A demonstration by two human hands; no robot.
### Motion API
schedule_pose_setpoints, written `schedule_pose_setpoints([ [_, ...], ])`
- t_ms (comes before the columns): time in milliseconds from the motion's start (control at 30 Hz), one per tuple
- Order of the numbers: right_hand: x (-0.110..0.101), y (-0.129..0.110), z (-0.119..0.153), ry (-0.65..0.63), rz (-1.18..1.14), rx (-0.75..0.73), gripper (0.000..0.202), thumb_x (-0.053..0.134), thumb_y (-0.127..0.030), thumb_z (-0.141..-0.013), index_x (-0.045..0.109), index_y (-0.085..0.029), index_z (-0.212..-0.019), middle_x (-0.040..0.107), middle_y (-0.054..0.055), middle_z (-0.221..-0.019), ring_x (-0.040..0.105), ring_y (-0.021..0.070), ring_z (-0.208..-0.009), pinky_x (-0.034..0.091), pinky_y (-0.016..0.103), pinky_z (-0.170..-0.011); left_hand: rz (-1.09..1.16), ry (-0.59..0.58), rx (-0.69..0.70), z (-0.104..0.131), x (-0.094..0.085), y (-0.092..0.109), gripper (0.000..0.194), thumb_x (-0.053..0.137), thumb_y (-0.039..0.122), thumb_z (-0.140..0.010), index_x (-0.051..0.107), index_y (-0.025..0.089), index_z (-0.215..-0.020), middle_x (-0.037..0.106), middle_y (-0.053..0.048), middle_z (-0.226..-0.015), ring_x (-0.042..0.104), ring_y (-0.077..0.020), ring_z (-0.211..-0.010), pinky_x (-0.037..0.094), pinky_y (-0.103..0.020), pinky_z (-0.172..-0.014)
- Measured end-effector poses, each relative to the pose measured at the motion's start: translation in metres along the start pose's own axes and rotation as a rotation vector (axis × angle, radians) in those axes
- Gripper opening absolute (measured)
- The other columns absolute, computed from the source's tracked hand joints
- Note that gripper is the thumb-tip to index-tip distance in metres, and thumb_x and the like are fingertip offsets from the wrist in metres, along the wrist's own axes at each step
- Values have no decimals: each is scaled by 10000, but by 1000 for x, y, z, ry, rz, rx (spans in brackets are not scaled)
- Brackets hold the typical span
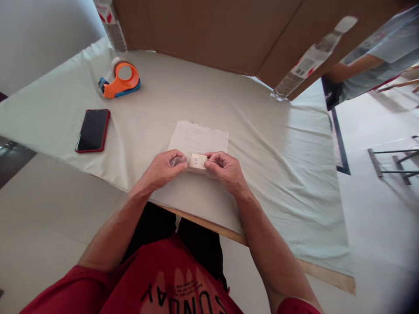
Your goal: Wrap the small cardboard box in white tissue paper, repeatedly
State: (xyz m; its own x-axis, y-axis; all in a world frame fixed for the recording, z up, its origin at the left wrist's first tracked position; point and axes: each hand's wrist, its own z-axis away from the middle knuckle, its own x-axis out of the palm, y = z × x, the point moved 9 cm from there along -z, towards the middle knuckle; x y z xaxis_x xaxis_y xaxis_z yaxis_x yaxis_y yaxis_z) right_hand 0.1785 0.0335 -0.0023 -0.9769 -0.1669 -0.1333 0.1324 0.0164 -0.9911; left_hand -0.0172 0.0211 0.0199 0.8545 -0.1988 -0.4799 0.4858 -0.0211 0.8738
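Observation:
A small pale box (198, 161) with faint print on its top lies between my two hands, over the near edge of a white paper sheet (199, 136). My left hand (172, 165) is closed in a pinch at the box's left end, with a bit of clear, shiny film (176, 161) showing inside the curl of the fingers. At the right end, my right hand (225, 168) grips the box between thumb and fingers. Whether the box rests on the table or is lifted slightly, I cannot tell.
An orange tape dispenser (126, 80) and a red-cased phone (93, 131) lie left on the cloth-covered table (278, 174). Behind stands a brown cardboard panel (209, 35), flanked by a left bottle (113, 28) and a leaning right bottle (310, 61). Another person's arm (355, 67) shows far right.

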Motion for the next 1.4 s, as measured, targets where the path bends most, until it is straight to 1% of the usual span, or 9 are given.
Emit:
schedule_pose_setpoints([
  [100, 0, -1, 0, 0, 23, -7, 216, 746, -360, -764, 611, -199, -715, 749, 80, -1072, 679, 189, -915, 506, 328, -830, 45, -23, -25, -2, 4, 3, 248, 622, 425, -787, 663, 180, -784, 523, 32, -632, 405, -112, -579, 339, -250, -554],
  [233, -4, -8, 2, -8, 128, -63, 168, 699, -349, -823, 619, -212, -767, 761, 81, -1081, 699, 218, -957, 522, 374, -874, 120, -32, -20, -4, 5, 4, 191, 633, 361, -742, 684, 181, -776, 536, 25, -648, 427, -117, -610, 339, -244, -569],
  [367, -11, -40, 14, 129, 468, -355, 120, 678, -314, -860, 669, -241, -955, 708, 99, -1260, 646, 280, -1184, 470, 475, -1025, 215, -23, -57, -5, 7, -5, 176, 626, 348, -730, 671, 181, -766, 577, 15, -671, 445, -118, -618, 340, -242, -568],
  [467, 8, -62, 29, 128, 739, -592, 218, 697, -354, -878, 689, -280, -1082, 606, 93, -1434, 516, 332, -1373, 365, 536, -1131, 252, -12, -57, -7, 7, -8, 185, 648, 359, -733, 674, 181, -776, 589, 17, -672, 458, -114, -609, 350, -244, -574],
  [600, 37, -65, 36, 62, 922, -708, 190, 721, -403, -886, 691, -308, -1048, 547, 45, -1513, 411, 350, -1467, 292, 541, -1172, 273, -17, -65, -9, 9, -10, 186, 657, 364, -748, 670, 180, -775, 610, 16, -671, 517, -122, -624, 389, -253, -600],
  [733, 45, -60, 37, 60, 951, -743, 29, 659, -299, -937, 684, -295, -951, 557, 25, -1504, 422, 301, -1464, 277, 511, -1186, 297, -4, -81, -9, 9, -11, 196, 651, 372, -745, 648, 176, -749, 603, 23, -664, 515, -116, -617, 390, -255, -608],
  [933, 41, -53, 32, 54, 928, -684, 195, 668, -319, -924, 671, -281, -1115, 501, 84, -1556, 412, 329, -1474, 340, 523, -1143, 326, -29, -68, -7, 10, -11, 197, 656, 368, -761, 651, 172, -767, 599, 24, -685, 505, -111, -636, 377, -249, -616],
  [1200, 40, -53, 31, 63, 907, -661, 75, 602, -273, -955, 674, -261, -941, 560, 72, -1497, 471, 298, -1429, 362, 491, -1128, 327, -57, -34, -6, 10, -9, 209, 667, 380, -783, 665, 173, -805, 610, 18, -713, 507, -115, -646, 380, -254, -622],
  [1400, 33, -43, 22, -3, 929, -529, 479, 706, -473, -870, 597, -245, -1278, 456, 142, -1587, 357, 370, -1504, 326, 548, -1161, 232, -142, 60, 2, 11, -1, 176, 664, 328, -804, 700, 192, -909, 694, -8, -855, 602, -152, -778, 468, -275, -730],
])
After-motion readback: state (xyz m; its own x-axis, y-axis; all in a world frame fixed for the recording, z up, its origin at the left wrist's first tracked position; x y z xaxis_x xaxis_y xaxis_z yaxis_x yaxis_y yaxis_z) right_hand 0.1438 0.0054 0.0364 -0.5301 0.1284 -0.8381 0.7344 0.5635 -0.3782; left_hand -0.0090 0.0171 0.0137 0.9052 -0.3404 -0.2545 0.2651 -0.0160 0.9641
